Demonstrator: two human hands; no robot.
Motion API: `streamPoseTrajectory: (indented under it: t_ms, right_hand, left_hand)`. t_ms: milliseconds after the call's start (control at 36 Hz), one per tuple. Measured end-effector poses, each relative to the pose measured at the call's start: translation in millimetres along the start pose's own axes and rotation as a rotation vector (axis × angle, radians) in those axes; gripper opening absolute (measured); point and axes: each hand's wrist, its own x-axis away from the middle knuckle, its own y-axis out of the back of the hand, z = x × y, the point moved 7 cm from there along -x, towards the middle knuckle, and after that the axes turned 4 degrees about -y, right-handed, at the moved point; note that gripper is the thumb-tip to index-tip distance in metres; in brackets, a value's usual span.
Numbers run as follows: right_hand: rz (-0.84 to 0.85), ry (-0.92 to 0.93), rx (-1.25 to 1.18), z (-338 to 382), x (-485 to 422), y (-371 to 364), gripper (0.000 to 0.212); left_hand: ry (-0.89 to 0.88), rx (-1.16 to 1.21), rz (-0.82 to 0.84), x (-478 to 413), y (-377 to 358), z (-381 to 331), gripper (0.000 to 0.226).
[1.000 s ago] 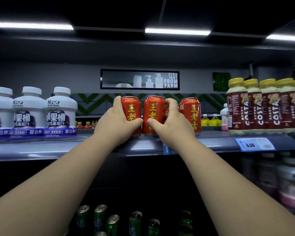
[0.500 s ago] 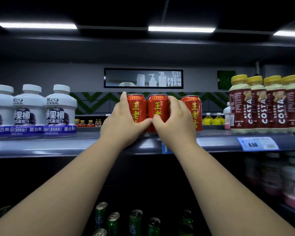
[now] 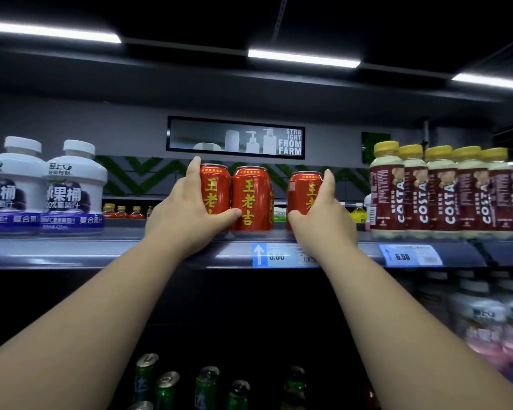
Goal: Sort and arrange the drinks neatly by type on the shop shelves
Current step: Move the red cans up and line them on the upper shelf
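Three red herbal tea cans with yellow characters stand upright on the grey shelf (image 3: 101, 250). My left hand (image 3: 187, 214) grips the left can (image 3: 216, 187), fingers round its left side and thumb across its base. The middle can (image 3: 251, 199) stands free, touching the left one. My right hand (image 3: 323, 216) grips the right can (image 3: 302, 190), which stands a small gap away from the middle can. White juice bottles (image 3: 71, 187) stand at the left, brown Costa bottles (image 3: 444, 190) with yellow caps at the right.
Price tags (image 3: 409, 255) sit on the shelf's front lip. Green cans (image 3: 205, 386) stand on a dark lower shelf, pale bottles (image 3: 486, 327) on the shelf below at the right. Small yellow and red bottles show on a far shelf behind.
My right hand has left the middle can and now grips the right can. My left hand stays on the left can. The camera view shifted slightly right and closer.
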Motion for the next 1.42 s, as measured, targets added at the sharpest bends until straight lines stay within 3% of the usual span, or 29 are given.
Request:
streamPoseTrajectory:
  t_ms: [250, 444, 583, 1056, 1417]
  right_hand:
    - [0.007, 0.137, -0.083, 6, 12, 3, 0.085]
    - [0.080, -0.035, -0.280, 25, 8, -5, 0.079]
    - [-0.035, 0.023, -0.150, 27, 21, -14, 0.096]
    - [0.022, 0.178, -0.102, 30, 22, -11, 0.101]
    - [0.030, 0.201, -0.012, 33, 21, -22, 0.090]
  left_hand:
    - [0.004, -0.012, -0.009, 1, 1, -2, 0.113]
    - [0.019, -0.038, -0.030, 1, 2, 1, 0.104]
    - [0.009, -0.049, -0.061, 2, 3, 1, 0.102]
    - [0.145, 0.034, -0.134, 1, 11, 12, 0.095]
    - [0.157, -0.012, -0.131, 4, 16, 13, 0.096]
